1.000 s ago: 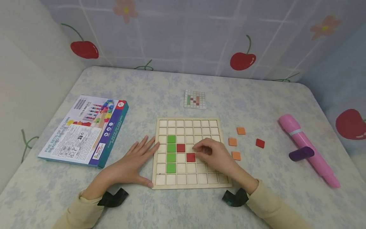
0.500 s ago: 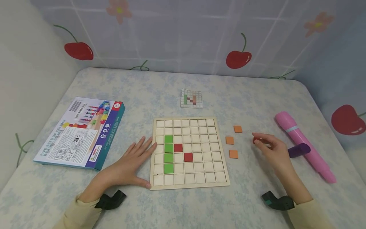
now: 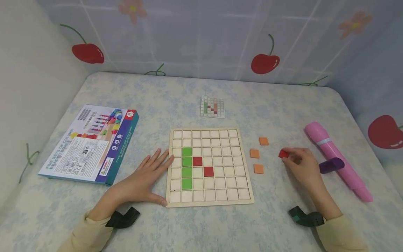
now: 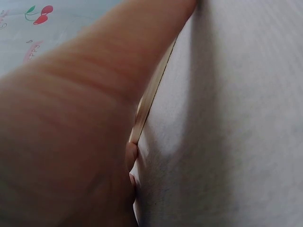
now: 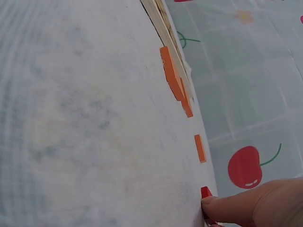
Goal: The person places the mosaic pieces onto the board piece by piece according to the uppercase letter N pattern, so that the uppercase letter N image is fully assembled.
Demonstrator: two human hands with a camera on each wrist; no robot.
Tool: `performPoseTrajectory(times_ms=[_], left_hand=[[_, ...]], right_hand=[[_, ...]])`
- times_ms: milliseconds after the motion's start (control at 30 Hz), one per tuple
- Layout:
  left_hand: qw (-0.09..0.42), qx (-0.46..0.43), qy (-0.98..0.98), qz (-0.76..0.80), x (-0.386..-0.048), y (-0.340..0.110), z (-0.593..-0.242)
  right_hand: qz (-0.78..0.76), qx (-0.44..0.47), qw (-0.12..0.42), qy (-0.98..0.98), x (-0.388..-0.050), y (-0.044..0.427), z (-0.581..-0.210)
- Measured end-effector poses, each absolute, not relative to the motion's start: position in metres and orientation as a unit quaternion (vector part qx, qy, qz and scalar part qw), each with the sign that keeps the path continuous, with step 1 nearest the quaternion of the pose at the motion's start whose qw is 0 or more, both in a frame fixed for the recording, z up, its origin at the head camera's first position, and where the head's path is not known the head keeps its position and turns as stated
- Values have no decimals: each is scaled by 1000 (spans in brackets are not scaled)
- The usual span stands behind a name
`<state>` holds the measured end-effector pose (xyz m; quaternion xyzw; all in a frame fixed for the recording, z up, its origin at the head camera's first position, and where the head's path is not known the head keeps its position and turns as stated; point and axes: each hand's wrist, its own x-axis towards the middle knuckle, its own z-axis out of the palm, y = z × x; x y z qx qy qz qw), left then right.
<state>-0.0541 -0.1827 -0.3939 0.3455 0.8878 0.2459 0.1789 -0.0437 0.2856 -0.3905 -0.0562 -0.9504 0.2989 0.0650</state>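
A wooden grid board (image 3: 222,202) lies mid-table, with a column of several green tiles (image 3: 187,161) and two red tiles (image 3: 197,161) set diagonally in its cells. My left hand (image 3: 141,178) rests spread at the board's left side, fingertips and thumb touching its edge. Well to the right of the board, my right hand (image 3: 303,166) pinches a loose red tile (image 3: 283,154) between thumb and forefinger. The right wrist view shows the thumb (image 5: 232,208) against that tile. Three orange tiles (image 3: 258,169) lie between the board and my right hand.
A small pattern card (image 3: 212,107) lies behind the board. To the left is a flat bead-game box (image 3: 91,143). A pink tube (image 3: 337,161) with a dark purple cylinder (image 3: 332,165) lies right of my right hand. A printed curtain (image 3: 195,42) hangs behind the table.
My right hand has moved from over the board rightward to the loose red tile and now pinches it. The left hand stays at the board's edge.
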Motion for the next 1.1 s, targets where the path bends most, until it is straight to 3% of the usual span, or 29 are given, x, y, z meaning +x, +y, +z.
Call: performPoseTrajectory(times_ms=[500,600,900,1100], left_hand=[[180,345,889,242,-55,-183,-393],[179,345,888,246,-54,-183,-393],[181,346,886,249,-54,-183,-393],[183,345,887,245,-54,-183,-393]], right_hand=[[380,-15,92,-920,-41,260,-374],[439,18,63,-896,-41,239,-368],[563,53,-93,-820,-38,181,-371],[533,97,-119,-832,-35,165,-381]])
